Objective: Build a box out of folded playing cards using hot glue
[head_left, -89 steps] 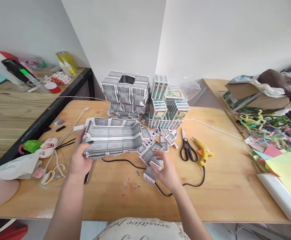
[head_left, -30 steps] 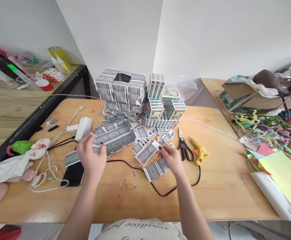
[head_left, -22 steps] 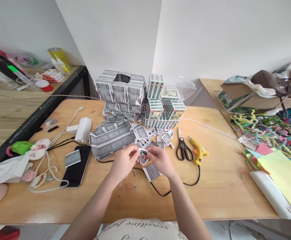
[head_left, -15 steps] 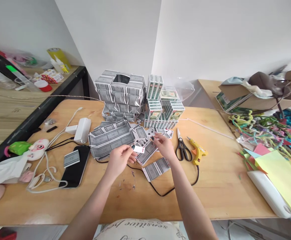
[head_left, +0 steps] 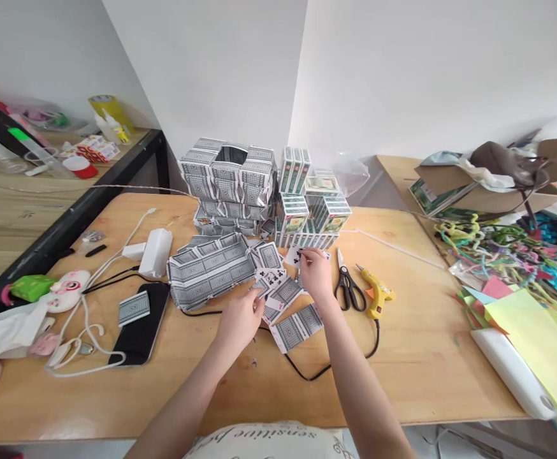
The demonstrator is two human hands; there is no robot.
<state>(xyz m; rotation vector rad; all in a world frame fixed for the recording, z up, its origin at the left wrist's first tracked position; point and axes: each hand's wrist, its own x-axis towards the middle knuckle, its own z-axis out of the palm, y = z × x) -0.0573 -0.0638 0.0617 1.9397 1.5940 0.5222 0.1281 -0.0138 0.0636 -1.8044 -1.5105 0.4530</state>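
My left hand (head_left: 241, 317) is low over the loose playing cards (head_left: 285, 294) spread in the middle of the wooden table (head_left: 417, 357), its fingertips pinched on a small folded card. My right hand (head_left: 315, 274) reaches further back and pinches a face-up clubs card (head_left: 294, 256) at the far edge of the spread. A shallow tray made of card backs (head_left: 210, 269) lies just left of the hands. Behind it stands a tall box built from card backs (head_left: 229, 175), with stacked green card packs (head_left: 307, 205) beside it.
Black scissors (head_left: 348, 287) and a yellow glue gun (head_left: 376, 292) lie right of my right hand, with the gun's black cable looping toward me. A phone (head_left: 139, 325), white charger (head_left: 154, 252) and cords sit on the left. Coloured paper and pipe cleaners (head_left: 512, 255) crowd the right.
The card tray was set down on the table. My left hand came over to the loose cards and took a small folded card; my right hand moved back to the clubs card.
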